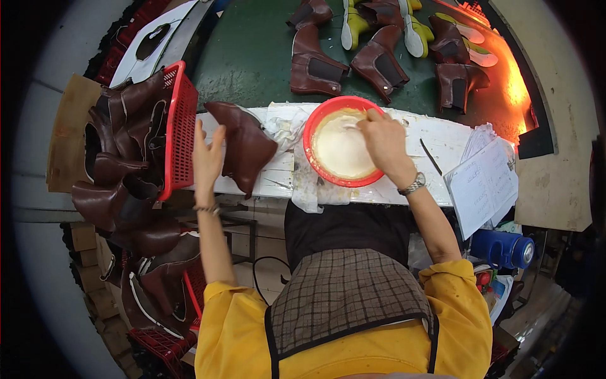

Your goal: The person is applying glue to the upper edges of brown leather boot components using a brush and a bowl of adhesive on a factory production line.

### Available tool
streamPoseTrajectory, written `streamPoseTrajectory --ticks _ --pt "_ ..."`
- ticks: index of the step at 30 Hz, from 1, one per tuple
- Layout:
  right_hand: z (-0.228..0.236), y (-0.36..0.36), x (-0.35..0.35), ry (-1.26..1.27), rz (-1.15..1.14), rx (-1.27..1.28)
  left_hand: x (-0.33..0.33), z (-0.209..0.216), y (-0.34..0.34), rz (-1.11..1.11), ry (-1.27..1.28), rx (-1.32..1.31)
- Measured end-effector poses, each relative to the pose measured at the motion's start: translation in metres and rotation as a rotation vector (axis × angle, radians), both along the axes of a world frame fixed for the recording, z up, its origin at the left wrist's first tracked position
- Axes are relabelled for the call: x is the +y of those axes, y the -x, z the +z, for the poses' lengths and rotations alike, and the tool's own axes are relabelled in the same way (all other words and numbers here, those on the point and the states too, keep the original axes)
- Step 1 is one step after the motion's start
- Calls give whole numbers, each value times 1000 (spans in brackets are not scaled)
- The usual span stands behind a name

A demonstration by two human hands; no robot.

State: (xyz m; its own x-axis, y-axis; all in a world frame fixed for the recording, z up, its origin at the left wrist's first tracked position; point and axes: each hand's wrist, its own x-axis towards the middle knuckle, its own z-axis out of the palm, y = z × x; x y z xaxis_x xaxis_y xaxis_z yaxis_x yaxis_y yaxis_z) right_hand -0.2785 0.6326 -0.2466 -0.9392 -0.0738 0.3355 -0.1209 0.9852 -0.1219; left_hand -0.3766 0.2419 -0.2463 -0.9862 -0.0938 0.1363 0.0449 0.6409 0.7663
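My left hand [208, 155] is open, with fingers spread, between the red basket and a brown leather boot upper [247, 146] that lies on the white work surface. Nothing shows in its grasp. Over the right side of a red bowl [307, 140], my right hand [384, 138] is closed, its fingers curled and pointing down into the bowl. What it holds is hidden by the fingers. Thick cream-white paste [339, 149] fills the bowl, and dried residue coats the inner wall. A crumpled white cloth [285, 126] lies between the upper and the bowl.
A red plastic basket [180, 136] heaped with brown boot uppers [117, 167] stands at the left. Brown boots [315, 63] and yellow-green shoe lasts [416, 36] lie on the green table [246, 57]. To the right are a notebook [481, 183] and a blue flask [499, 249].
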Motion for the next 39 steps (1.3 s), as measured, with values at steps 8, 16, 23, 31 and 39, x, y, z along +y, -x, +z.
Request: streamPoseTrajectory --ticks 8,16,23,31,39 --pt "46 -49 14 31 35 1 62 -18 44 230 248 -59" --pt "48 -71 51 416 -166 -106 87 -7 52 216 177 37" --pt "26 -78 68 571 -168 -58 62 47 33 -140 -66 -33" --pt "80 -33 36 773 224 157 115 131 -49 -774 -137 -738" --pt "73 -30 20 623 286 269 111 132 -62 -679 -533 -495"
